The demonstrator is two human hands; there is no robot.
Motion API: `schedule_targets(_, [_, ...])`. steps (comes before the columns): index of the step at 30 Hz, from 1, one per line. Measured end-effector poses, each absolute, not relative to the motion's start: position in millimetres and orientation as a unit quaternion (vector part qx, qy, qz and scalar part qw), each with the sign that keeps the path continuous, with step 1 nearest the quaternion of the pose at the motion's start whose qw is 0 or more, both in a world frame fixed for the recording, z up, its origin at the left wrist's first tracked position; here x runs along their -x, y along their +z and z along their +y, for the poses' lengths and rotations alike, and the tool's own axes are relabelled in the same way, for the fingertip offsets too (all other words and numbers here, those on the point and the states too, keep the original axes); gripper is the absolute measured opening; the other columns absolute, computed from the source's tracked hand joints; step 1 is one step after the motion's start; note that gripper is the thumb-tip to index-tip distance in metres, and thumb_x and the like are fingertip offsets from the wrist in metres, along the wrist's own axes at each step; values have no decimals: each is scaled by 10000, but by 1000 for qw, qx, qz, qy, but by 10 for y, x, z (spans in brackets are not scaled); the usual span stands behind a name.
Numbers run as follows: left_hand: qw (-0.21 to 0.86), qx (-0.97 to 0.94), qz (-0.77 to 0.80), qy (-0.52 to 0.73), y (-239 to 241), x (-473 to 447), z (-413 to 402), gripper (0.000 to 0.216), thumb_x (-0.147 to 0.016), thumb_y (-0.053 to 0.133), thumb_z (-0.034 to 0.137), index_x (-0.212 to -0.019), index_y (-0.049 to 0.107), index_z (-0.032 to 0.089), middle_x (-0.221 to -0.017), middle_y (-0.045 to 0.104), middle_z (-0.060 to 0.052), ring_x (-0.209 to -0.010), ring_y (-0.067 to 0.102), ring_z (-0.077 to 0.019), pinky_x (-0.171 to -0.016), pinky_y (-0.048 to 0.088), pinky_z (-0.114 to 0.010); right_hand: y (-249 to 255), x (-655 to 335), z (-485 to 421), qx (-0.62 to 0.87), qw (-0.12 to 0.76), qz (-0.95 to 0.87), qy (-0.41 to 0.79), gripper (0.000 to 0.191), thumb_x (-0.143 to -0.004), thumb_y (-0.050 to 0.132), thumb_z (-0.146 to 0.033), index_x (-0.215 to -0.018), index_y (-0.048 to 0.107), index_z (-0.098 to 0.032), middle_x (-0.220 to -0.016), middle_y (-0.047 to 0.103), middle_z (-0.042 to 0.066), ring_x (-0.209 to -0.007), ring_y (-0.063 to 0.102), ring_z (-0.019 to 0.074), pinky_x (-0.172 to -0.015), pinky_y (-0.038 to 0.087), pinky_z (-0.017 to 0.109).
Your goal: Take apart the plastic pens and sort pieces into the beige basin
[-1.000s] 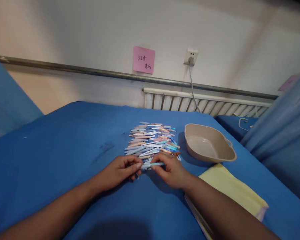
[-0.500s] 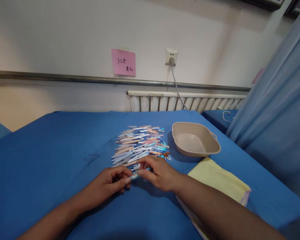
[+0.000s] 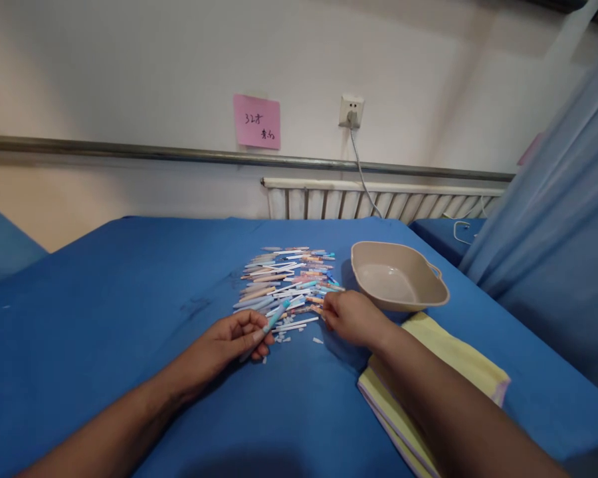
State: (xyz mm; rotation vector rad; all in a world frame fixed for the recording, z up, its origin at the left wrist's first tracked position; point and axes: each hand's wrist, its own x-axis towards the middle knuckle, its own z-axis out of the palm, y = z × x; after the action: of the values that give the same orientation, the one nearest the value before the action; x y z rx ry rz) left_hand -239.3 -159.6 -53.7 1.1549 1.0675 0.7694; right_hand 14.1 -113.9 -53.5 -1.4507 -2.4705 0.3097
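A heap of thin pastel pens (image 3: 289, 279) in white, blue, peach and pink lies on the blue cloth (image 3: 129, 318). My left hand (image 3: 234, 338) rests on the cloth just before the heap, its fingers pinched round one light-blue pen (image 3: 278, 315) that points up and to the right. My right hand (image 3: 351, 317) lies at the heap's near right corner, fingers curled and pinched at a pen there; what it grips is too small to name. A few small white bits lie between the hands.
A beige plastic basin (image 3: 436, 292) stands right of the heap. A folded yellow cloth (image 3: 458, 365) lies under my right forearm. Behind are a wall with a pink note (image 3: 256, 121), a socket with a cable (image 3: 351, 111), a radiator, and a blue curtain (image 3: 563, 219) at the right.
The hands have parted. My left hand kept the light-blue pen and stayed near the heap's front; my right hand let go of it and moved right to the heap's corner.
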Motion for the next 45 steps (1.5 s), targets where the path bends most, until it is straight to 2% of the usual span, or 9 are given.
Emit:
schedule_targets(5, [648, -510, 461, 328, -578, 2426, -1581, 251, -740, 713, 327, -847, 550, 169, -792, 655, -25, -663, 582, -123, -632, 441, -247, -580, -139, -1169, 490, 89, -863, 82, 93, -811, 555, -248, -797, 627, -190, -763, 690, 73, -703, 622, 205, -551, 315, 269])
schedule_targets(12, [637, -515, 470, 329, -599, 2433, -1582, 270, -740, 710, 341, -868, 553, 163, -792, 657, -33, -658, 589, -129, -643, 458, -259, -583, -177, -1174, 485, 65, -866, 99, 117, -742, 650, -302, -818, 649, -214, -777, 694, 57, -692, 621, 197, -556, 342, 259])
schedule_targets(20, [621, -517, 482, 338, -577, 2421, -1575, 274, -721, 726, 328, -848, 560, 151, -763, 650, -27, -615, 553, -105, -618, 443, -240, -611, -173, -1235, 447, 80, -886, 90, 87, -692, 630, -120, -746, 624, -187, -811, 676, 82, -714, 611, 200, -594, 372, 263])
schedule_targets(23, [611, -517, 493, 342, -563, 2416, -1581, 271, -715, 727, 331, -839, 570, 149, -766, 650, -26, -615, 548, -103, -621, 438, -240, -608, -144, -1219, 444, 124, -880, 114, 74, -748, 567, -116, -782, 599, -174, -792, 651, 70, -689, 582, 173, -603, 373, 261])
schedule_targets(28, [596, -524, 500, 346, -551, 2415, -1582, 256, -712, 724, 332, -833, 589, 152, -772, 657, -26, -611, 547, -102, -607, 427, -236, -597, -74, -1164, 389, 328, -822, 257, 38, -823, 540, -168, -851, 560, -185, -788, 582, 9, -669, 528, 118, -617, 410, 228])
schedule_targets(30, [595, -531, 496, 343, -554, 2416, -1578, 258, -715, 721, 339, -837, 589, 155, -778, 656, -25, -620, 552, -106, -612, 430, -238, -583, -56, -1165, 361, 375, -800, 297, 48, -841, 551, -200, -877, 581, -187, -809, 582, 10, -679, 529, 113, -623, 423, 226])
schedule_targets(36, [582, -550, 496, 337, -569, 2416, -1570, 274, -714, 714, 357, -835, 581, 150, -762, 642, -19, -612, 532, -102, -599, 417, -231, -534, -42, -1201, 315, 384, -821, 281, 83, -857, 564, -194, -881, 643, -192, -811, 613, 22, -747, 548, 130, -687, 435, 251])
schedule_targets(45, [528, -613, 511, 290, -556, 2442, -1581, 247, -771, 644, 392, -862, 589, 170, -715, 585, 22, -609, 498, -101, -576, 388, -217, -564, -62, -1194, 269, 372, -861, 218, 142, -857, 546, -110, -935, 629, -193, -873, 608, 51, -835, 556, 157, -759, 452, 284])
